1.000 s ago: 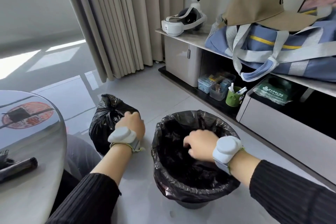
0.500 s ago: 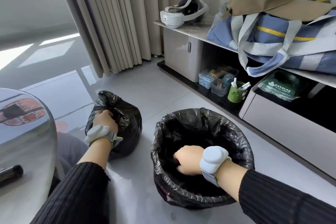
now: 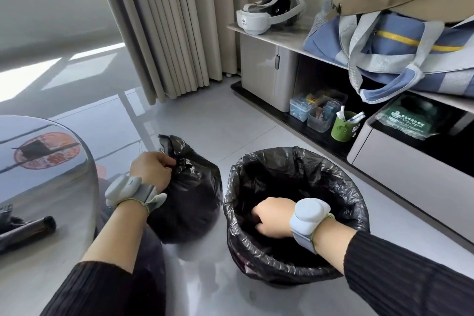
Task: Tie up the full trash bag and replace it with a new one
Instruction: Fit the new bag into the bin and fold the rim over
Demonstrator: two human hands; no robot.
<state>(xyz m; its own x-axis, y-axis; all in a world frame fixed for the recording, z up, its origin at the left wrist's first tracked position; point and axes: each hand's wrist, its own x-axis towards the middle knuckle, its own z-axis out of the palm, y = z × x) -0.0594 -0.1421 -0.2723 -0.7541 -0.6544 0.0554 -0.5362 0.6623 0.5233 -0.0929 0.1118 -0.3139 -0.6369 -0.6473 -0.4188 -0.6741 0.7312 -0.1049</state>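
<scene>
A tied, full black trash bag sits on the grey floor left of the bin. My left hand grips its bunched neck at the top. To its right stands a round trash bin lined with a fresh black bag whose edge is folded over the rim. My right hand reaches down inside the bin, fingers curled against the liner; the fingertips are hidden in the dark plastic. Both wrists wear pale grey bands.
A glossy round table stands at the left with a dark roll on it. A low cabinet runs along the right wall, holding a headset, a blue bag, small boxes and a green cup. Curtains hang behind.
My left hand moved from the side of the full bag up to its neck and closed on it. My right hand sank deeper into the lined bin.
</scene>
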